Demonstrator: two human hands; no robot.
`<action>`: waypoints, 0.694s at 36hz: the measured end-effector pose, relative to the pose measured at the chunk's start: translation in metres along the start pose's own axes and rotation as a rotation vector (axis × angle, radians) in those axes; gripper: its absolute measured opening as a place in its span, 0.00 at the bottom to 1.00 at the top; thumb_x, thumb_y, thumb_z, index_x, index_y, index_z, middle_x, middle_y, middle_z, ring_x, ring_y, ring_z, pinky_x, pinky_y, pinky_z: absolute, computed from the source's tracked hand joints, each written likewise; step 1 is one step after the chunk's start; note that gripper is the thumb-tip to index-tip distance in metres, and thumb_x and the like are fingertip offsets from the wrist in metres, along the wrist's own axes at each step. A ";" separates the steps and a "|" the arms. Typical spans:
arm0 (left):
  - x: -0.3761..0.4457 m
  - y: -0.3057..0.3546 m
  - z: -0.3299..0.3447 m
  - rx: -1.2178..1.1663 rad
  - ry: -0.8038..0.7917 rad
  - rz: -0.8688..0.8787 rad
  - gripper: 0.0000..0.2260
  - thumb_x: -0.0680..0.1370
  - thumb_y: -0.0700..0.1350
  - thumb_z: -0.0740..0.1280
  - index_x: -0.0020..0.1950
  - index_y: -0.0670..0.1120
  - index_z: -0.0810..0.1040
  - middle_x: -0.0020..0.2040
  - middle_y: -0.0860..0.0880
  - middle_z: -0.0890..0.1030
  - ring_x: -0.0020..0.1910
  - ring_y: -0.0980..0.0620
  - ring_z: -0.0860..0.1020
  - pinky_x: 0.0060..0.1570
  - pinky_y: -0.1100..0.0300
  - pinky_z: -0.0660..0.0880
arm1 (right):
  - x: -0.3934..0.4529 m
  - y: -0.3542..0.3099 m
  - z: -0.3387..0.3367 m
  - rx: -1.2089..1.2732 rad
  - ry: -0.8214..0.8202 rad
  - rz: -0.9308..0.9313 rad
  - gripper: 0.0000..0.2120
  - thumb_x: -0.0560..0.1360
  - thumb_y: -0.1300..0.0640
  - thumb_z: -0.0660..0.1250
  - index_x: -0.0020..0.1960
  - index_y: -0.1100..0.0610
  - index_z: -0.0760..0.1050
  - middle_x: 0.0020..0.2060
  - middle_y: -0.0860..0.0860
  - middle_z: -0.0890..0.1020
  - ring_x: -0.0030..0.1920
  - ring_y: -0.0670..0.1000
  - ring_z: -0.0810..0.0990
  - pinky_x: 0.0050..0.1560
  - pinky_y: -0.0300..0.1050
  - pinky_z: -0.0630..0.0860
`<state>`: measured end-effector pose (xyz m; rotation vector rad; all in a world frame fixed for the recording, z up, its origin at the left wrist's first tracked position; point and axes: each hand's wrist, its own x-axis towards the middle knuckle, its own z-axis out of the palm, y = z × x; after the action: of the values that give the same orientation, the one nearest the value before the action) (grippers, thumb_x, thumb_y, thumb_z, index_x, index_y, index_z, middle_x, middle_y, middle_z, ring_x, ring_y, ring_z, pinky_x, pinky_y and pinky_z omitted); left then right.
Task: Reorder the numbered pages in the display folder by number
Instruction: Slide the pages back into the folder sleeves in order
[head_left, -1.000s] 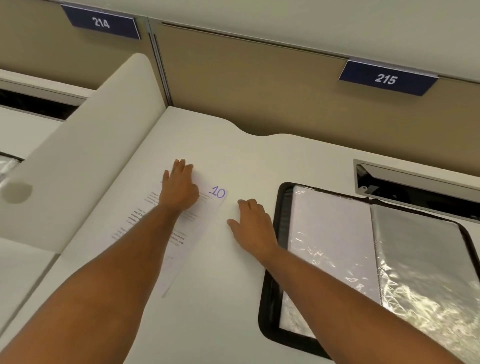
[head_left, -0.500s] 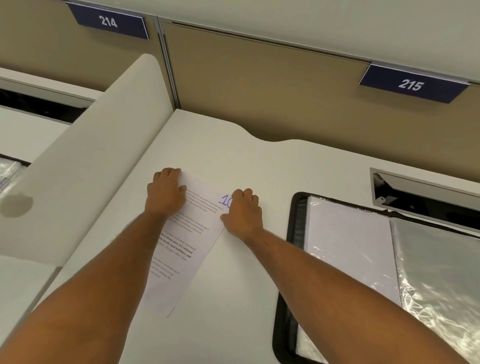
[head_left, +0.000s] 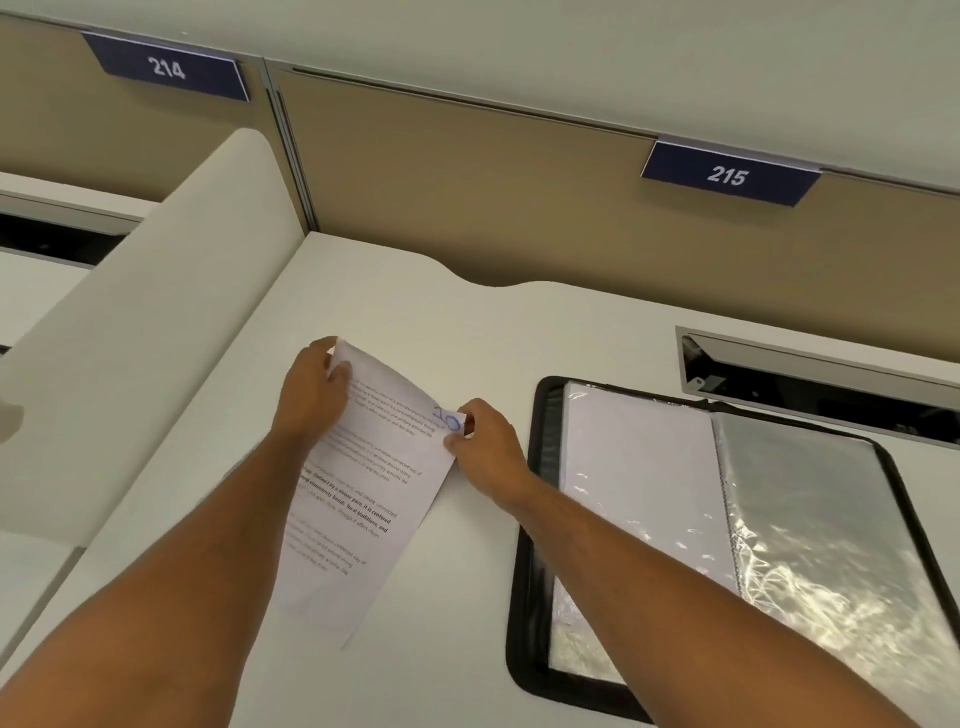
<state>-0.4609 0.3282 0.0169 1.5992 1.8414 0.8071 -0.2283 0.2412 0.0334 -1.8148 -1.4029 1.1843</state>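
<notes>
A: Item one, fingers?
B: Left hand (head_left: 311, 387): fingers curled over the far-left corner of the page (head_left: 363, 483), thumb on its top face, corner pinched between them. Right hand (head_left: 485, 447): thumb and fingertips pinched on the far-right corner, just beside the handwritten blue "10" (head_left: 448, 419).

A: Item two, the page itself?
B: One printed sheet, some lines in bold. Far edge lifted off the desk (head_left: 467, 332) by both hands; near corner looks to be resting on the desk. It lies left of the display folder (head_left: 727, 530), apart from it, with the right hand between them.

A: Item three, the folder?
B: Black-edged, open flat on the desk. Left half shows a white sheet under a clear sleeve; right half shows glossy clear sleeves catching glare. The right forearm crosses over its near-left corner.

A: Item four, surroundings?
B: White divider panel (head_left: 145, 332), left of the page. Tan partition (head_left: 519, 208) beyond the folder, carrying blue labels "214" (head_left: 166, 67) and "215" (head_left: 727, 175). A recessed slot (head_left: 810, 379) in the desk, just beyond the folder.
</notes>
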 end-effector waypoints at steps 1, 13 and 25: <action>-0.005 0.008 0.000 -0.033 0.006 0.010 0.17 0.84 0.47 0.61 0.73 0.47 0.71 0.63 0.48 0.78 0.60 0.48 0.76 0.60 0.51 0.73 | -0.005 0.003 -0.005 0.028 0.002 0.006 0.03 0.80 0.61 0.66 0.51 0.58 0.72 0.46 0.50 0.79 0.44 0.52 0.80 0.43 0.47 0.79; -0.066 0.083 0.014 -0.143 -0.025 0.081 0.09 0.82 0.52 0.65 0.49 0.47 0.79 0.43 0.52 0.81 0.42 0.52 0.79 0.41 0.58 0.73 | -0.073 0.028 -0.078 0.415 0.120 0.145 0.06 0.84 0.58 0.63 0.54 0.57 0.78 0.51 0.53 0.86 0.47 0.51 0.87 0.42 0.47 0.85; -0.150 0.140 0.075 -0.322 -0.115 0.041 0.04 0.81 0.45 0.65 0.52 0.51 0.80 0.48 0.52 0.84 0.48 0.50 0.82 0.53 0.47 0.81 | -0.138 0.082 -0.158 0.348 0.289 0.162 0.16 0.84 0.52 0.63 0.46 0.65 0.75 0.46 0.60 0.85 0.37 0.49 0.78 0.33 0.40 0.74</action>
<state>-0.2945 0.1997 0.0772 1.4483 1.5147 0.9547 -0.0597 0.0994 0.0796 -1.7852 -0.8438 1.1097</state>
